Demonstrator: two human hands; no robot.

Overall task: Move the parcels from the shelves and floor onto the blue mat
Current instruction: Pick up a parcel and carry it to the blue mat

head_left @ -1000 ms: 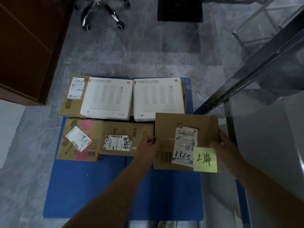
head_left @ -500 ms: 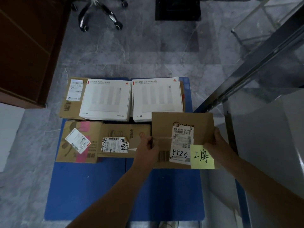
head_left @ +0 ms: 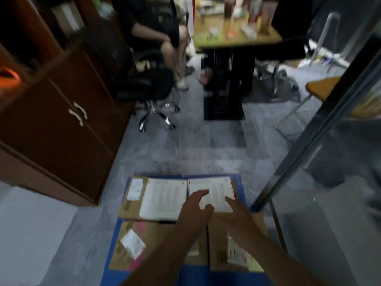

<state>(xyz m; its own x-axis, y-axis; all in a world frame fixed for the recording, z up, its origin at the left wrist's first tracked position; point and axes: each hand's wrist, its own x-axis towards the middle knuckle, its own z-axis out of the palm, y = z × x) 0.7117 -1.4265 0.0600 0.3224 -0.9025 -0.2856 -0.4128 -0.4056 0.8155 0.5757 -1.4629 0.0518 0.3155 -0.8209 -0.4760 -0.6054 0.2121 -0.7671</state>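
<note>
Parcels (head_left: pixel 162 200) on blue mat (head_left: pixel 193 275), grey floor (head_left: pixel 185 151), brown cabinet (head_left: pixel 61 124), left hand (head_left: pixel 195 211), right hand (head_left: pixel 237 215), fingers (head_left: pixel 203 193) spread, empty.

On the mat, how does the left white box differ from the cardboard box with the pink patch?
The left white box is white; the cardboard box with the pink patch is brown and carries a tilted white label. The white box sits in the far row, overlapping a brown box; the pink-patched one sits in the near row, directly on the blue mat. Both lie flat.
</note>
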